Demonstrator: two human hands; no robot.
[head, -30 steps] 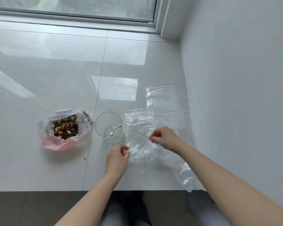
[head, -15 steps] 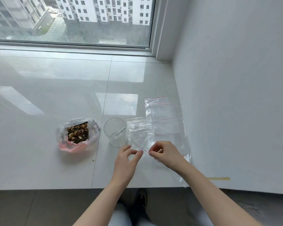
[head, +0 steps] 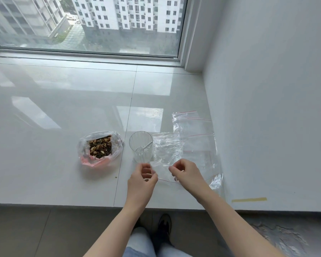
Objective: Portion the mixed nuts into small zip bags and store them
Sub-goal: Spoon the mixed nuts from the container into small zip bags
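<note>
My left hand (head: 143, 179) and right hand (head: 186, 173) each pinch the red-striped mouth of 1 small clear zip bag (head: 166, 164). I judge the slick film could slip, or my knuckles tip the ribbed clear glass (head: 141, 146).

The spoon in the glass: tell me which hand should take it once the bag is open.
Left, probably. The left hand is just below the glass holding the spoon, with the nuts farther left. The right hand pinches the zip bag on the other side.

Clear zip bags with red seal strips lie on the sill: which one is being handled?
The nearest clear zip bag, just right of the ribbed glass: both hands pinch its red-lined edge, while the others lie untouched beside the wall.
</note>
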